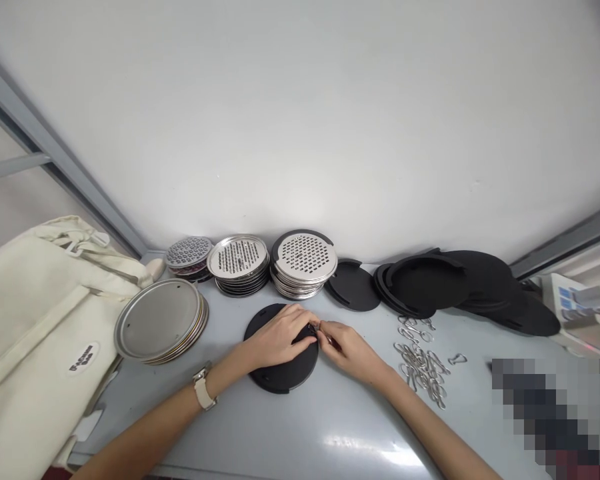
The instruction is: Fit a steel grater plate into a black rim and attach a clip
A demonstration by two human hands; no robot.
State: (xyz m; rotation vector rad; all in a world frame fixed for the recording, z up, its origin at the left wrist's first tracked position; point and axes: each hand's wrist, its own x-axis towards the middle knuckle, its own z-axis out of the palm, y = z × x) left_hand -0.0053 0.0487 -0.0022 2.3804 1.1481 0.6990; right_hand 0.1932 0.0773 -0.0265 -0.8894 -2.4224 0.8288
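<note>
On the grey table in front of me lies a round black disc [293, 375] with small slots near its rim. My left hand [280, 339] rests over the disc, palm down, its thumb and fingers closing on the right side of the rim. Right there, my right hand [346, 348] pinches a small metal clip [316, 327] against the edge, almost touching the left fingertips. Most of that clip is hidden by the fingers, and I cannot tell whether it passes through a slot. Loose metal carabiner clips [425, 367] lie scattered to the right.
Along the wall stand stacks of perforated metal grater discs [307, 257], more grater discs [240, 259] and patterned discs [189, 252]. Plain metal plates [160, 320] are piled at left beside a cream bag [35, 320]. Further black discs [425, 283] overlap at the back right, near white bins [587, 313].
</note>
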